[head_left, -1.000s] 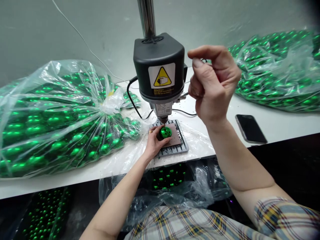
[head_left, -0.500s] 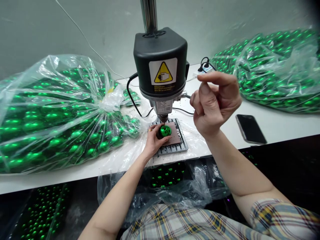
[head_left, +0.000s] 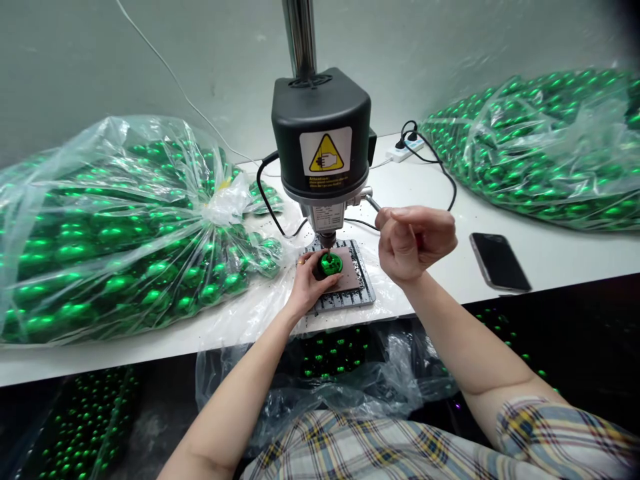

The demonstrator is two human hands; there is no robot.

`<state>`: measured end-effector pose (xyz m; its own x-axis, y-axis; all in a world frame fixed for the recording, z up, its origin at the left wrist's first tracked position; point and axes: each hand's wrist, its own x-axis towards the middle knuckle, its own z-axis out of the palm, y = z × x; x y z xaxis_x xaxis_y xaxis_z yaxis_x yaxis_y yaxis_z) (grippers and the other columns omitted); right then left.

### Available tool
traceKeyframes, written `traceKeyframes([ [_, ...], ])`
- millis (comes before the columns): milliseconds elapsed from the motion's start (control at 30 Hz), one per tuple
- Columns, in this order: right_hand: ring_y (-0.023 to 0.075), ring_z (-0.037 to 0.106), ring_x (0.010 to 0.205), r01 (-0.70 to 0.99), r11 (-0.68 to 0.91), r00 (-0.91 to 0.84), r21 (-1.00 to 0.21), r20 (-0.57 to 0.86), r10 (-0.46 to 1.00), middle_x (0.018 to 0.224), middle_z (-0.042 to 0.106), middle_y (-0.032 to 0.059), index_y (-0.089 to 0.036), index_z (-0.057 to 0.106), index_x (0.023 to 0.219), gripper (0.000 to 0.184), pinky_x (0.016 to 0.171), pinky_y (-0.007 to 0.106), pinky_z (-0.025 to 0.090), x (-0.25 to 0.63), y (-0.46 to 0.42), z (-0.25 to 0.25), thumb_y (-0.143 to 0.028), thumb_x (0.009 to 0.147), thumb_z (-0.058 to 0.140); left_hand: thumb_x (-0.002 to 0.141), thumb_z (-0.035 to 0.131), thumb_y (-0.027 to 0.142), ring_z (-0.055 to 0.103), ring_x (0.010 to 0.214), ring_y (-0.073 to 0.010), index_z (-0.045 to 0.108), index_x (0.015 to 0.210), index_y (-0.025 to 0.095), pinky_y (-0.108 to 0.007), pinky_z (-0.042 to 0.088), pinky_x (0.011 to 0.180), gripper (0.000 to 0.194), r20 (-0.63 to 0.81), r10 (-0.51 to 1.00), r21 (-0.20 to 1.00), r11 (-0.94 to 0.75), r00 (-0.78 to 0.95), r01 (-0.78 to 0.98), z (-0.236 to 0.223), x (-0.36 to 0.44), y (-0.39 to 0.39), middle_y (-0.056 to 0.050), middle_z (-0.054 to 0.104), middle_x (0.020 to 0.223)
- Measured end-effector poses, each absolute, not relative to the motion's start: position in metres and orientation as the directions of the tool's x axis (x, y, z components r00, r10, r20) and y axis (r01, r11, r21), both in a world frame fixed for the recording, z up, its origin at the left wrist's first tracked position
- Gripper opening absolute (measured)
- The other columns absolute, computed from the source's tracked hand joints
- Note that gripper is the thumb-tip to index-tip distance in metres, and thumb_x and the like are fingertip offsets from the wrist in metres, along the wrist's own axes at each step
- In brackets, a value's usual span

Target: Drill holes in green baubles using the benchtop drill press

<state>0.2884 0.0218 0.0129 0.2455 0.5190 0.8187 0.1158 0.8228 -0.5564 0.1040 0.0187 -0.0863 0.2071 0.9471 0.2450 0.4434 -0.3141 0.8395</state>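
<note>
My left hand (head_left: 306, 283) is curled around the left side of a shiny green ball (head_left: 331, 265), which rests on a pinkish board (head_left: 352, 272) on the grey base plate (head_left: 367, 293) of a small drill press (head_left: 323, 147). The chuck (head_left: 327, 238) and its bit stand right over the ball, and the bit seems to reach its top; whether it has entered is hard to see. To the right of the motor housing, my right hand (head_left: 416, 241) is closed on the end of the press's metal feed lever (head_left: 373, 202). Dark shavings lie scattered over the plate.
A big tied clear bag of green balls (head_left: 120, 247) fills the left of the table; another bag (head_left: 555, 147) lies at the back right. A phone (head_left: 500, 261) and a power strip (head_left: 404, 151) are on the right. Below the edge hangs an open plastic bag (head_left: 335, 353) with balls.
My right hand has come down, bringing the feed lever lower. My left hand and the ball have stayed in place under the chuck.
</note>
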Motion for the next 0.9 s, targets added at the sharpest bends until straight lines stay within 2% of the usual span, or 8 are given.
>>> traceKeyframes([
  [167, 0.0109, 0.021, 0.027, 0.085, 0.937, 0.405, -0.340, 0.871, 0.279, 0.040, 0.035, -0.0094, -0.040, 0.070, 0.095, 0.009, 0.037, 0.032, 0.023, 0.277, 0.023, 0.031, -0.043, 0.088, 0.065, 0.074, 0.087, 0.037, 0.056, 0.125, -0.0295, 0.065, 0.129, 0.021, -0.046, 0.045, 0.112, 0.062, 0.239, 0.950, 0.838, -0.306, 0.200, 0.451, -0.087, 0.106, 0.022, -0.012, 0.058, 0.127],
  [233, 0.0102, 0.021, 0.031, 0.060, 0.922, 0.440, -0.383, 0.839, 0.319, 0.046, 0.040, -0.0083, -0.040, 0.069, 0.101, 0.012, 0.036, 0.030, 0.020, 0.274, 0.026, 0.060, -0.036, 0.092, 0.062, 0.074, 0.087, 0.035, 0.057, 0.123, -0.0289, 0.065, 0.129, 0.021, -0.045, 0.045, 0.111, 0.061, 0.240, 0.951, 0.842, -0.304, 0.194, 0.446, -0.086, 0.107, 0.021, -0.012, 0.059, 0.127],
  [333, 0.0092, 0.030, 0.040, -0.117, 0.788, 0.386, -0.605, 0.703, 0.597, 0.058, 0.046, -0.0064, -0.031, 0.067, 0.097, 0.015, 0.036, 0.027, 0.024, 0.277, 0.036, 0.107, -0.027, 0.084, 0.072, 0.076, 0.085, 0.034, 0.059, 0.120, -0.0292, 0.063, 0.128, 0.022, -0.046, 0.048, 0.106, 0.058, 0.293, 0.945, 0.807, -0.326, 0.145, 0.493, -0.081, 0.106, 0.005, -0.011, 0.063, 0.124],
  [467, 0.0084, 0.023, 0.038, -0.224, 0.685, 0.303, -0.693, 0.618, 0.725, 0.046, 0.032, -0.0086, -0.025, 0.067, 0.088, 0.005, 0.034, 0.025, 0.015, 0.280, 0.049, 0.134, -0.026, 0.083, 0.068, 0.082, 0.079, 0.036, 0.064, 0.110, -0.0297, 0.059, 0.130, 0.025, -0.049, 0.052, 0.099, 0.053, 0.415, 0.868, 0.604, -0.487, 0.273, 0.630, -0.080, 0.096, -0.054, -0.011, 0.069, 0.115],
  [667, 0.0063, 0.021, 0.033, -0.292, 0.746, 0.394, -0.599, 0.635, 0.665, 0.042, 0.036, -0.0070, -0.020, 0.072, 0.077, 0.009, 0.031, 0.025, 0.006, 0.275, 0.051, 0.129, -0.015, 0.073, 0.066, 0.077, 0.080, 0.054, 0.063, 0.117, -0.0380, 0.057, 0.137, 0.023, -0.054, 0.055, 0.095, 0.071, 0.299, 0.658, 0.221, -0.752, 0.691, 0.621, -0.087, 0.066, -0.115, -0.017, 0.068, 0.123],
  [733, 0.0059, 0.022, 0.032, -0.300, 0.749, 0.405, -0.591, 0.632, 0.660, 0.041, 0.037, -0.0064, -0.019, 0.074, 0.076, 0.010, 0.032, 0.025, 0.005, 0.275, 0.052, 0.129, -0.014, 0.070, 0.068, 0.086, 0.071, 0.054, 0.059, 0.127, -0.0371, 0.059, 0.134, 0.022, -0.055, 0.052, 0.104, 0.059, 0.395, 0.628, 0.239, -0.775, 0.670, 0.585, -0.080, 0.052, -0.094, -0.017, 0.067, 0.128],
  [800, 0.0059, 0.024, 0.032, -0.305, 0.749, 0.409, -0.589, 0.629, 0.661, 0.041, 0.038, -0.0059, -0.018, 0.076, 0.075, 0.011, 0.031, 0.025, 0.005, 0.276, 0.053, 0.130, -0.013, 0.067, 0.070, 0.098, 0.056, 0.034, 0.057, 0.130, -0.0319, 0.063, 0.126, 0.022, -0.053, 0.048, 0.110, 0.032, 0.477, 0.696, 0.306, -0.703, 0.536, 0.642, -0.066, 0.038, -0.048, -0.014, 0.068, 0.126],
  [900, 0.0057, 0.025, 0.032, -0.308, 0.748, 0.409, -0.588, 0.628, 0.662, 0.041, 0.038, -0.0056, -0.019, 0.077, 0.074, 0.010, 0.031, 0.024, 0.006, 0.277, 0.055, 0.130, -0.016, 0.065, 0.074, 0.091, 0.046, 0.012, 0.059, 0.122, -0.0309, 0.069, 0.113, 0.019, -0.053, 0.044, 0.112, 0.032, 0.432, 0.861, 0.443, -0.462, 0.268, 0.768, -0.041, 0.023, 0.046, -0.013, 0.069, 0.111],
])
